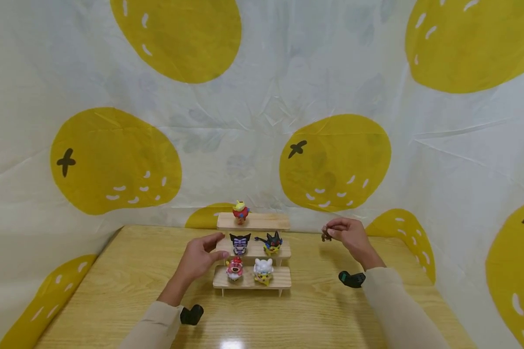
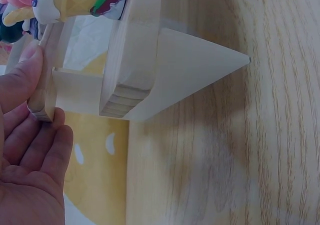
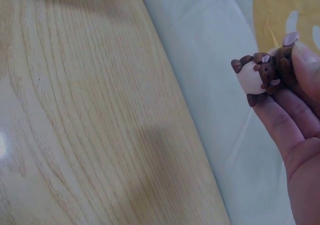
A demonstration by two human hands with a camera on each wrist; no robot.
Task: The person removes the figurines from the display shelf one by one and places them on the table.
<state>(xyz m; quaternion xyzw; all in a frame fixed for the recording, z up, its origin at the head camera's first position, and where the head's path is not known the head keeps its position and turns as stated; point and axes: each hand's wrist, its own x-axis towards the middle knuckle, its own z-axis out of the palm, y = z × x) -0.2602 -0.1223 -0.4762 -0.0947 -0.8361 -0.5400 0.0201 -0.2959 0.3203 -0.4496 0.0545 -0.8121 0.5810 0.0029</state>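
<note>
My left hand (image 1: 199,257) grips the left end of the middle step of a tiered wooden display stand (image 1: 252,284). In the left wrist view the thumb lies on top of the board (image 2: 48,77) and the fingers curl beneath it. My right hand (image 1: 351,238), out to the right of the stand, pinches a small brown bear-like figurine (image 1: 326,234) with a white belly between thumb and fingers, above the table. On the middle step are a black-and-purple figurine (image 1: 239,244) and a black-and-yellow one (image 1: 272,244).
The top step holds a red figurine with a yellow top (image 1: 240,213). A pink-and-red figurine (image 1: 234,269) and a white-and-yellow one (image 1: 263,271) share the bottom step. Behind the wooden table (image 1: 148,271) hangs a white cloth (image 1: 253,160) printed with yellow fruit.
</note>
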